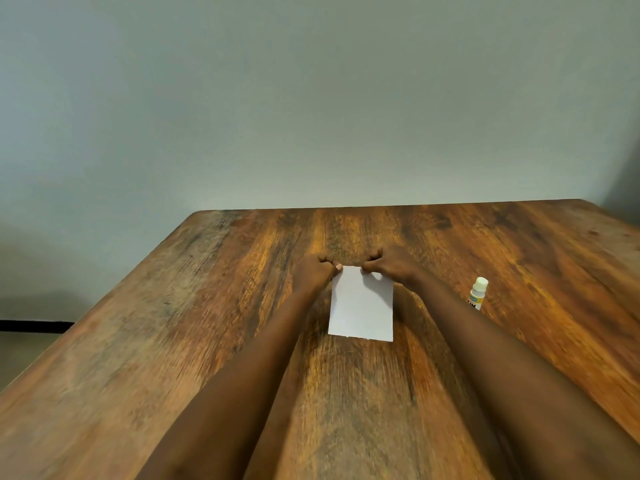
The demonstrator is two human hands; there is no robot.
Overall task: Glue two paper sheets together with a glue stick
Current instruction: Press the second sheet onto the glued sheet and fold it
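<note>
Forearms extend over wooden bench. Left grip and right grip each pinch far corner of white paper sheet mid-bench. Capped glue stick stands right of sheet, apart; label illegible.

1 sheet, 1 glue stk, 2 grips

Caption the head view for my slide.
Left hand and right hand pinch a white rectangular paper sheet on a brown wooden table, white glue stick nearby.
</note>
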